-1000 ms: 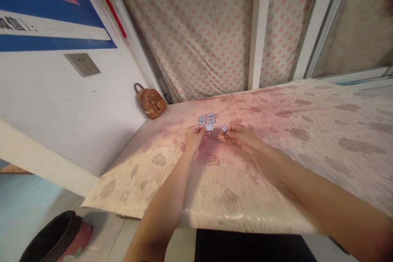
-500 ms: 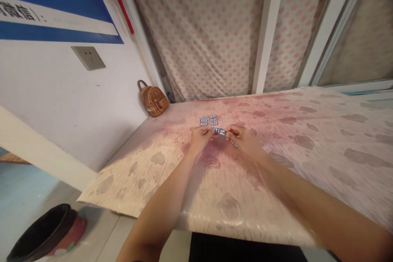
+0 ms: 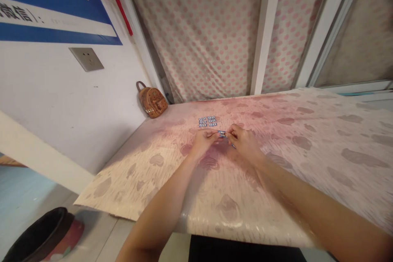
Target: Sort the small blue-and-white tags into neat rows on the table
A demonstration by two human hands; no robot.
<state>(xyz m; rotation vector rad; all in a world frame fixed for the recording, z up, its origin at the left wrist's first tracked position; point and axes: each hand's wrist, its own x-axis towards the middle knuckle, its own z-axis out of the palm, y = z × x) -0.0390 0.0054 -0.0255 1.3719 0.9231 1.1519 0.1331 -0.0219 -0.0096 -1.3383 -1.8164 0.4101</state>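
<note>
The left hand [image 3: 204,141] pinches the left end of a small blue and white strip [image 3: 221,134] between thumb and finger. The right hand [image 3: 244,141] pinches the right end. The strip is near the middle of the frame, above the table [image 3: 129,186]. Its long side runs mostly left to right, tipping down a little at the right. A thin blue bit [image 3: 233,145] pokes out below the right fingers and slants down to the right; I can't tell if it is part of the same strip. Fingertips hide both ends of the strip, and its marks are too small to read.

Just above the left hand, small blue and white pieces [image 3: 207,121] lie on the table in 2 groups, side by side, with 3 rows in each. A brown bag [image 3: 153,102] sits farther off, left of the middle, by the wall. A dotted curtain [image 3: 196,28] hangs at the top. The blue sign [image 3: 61,35] is cut off at the upper left, and the tub [image 3: 72,235] at the lower left.
</note>
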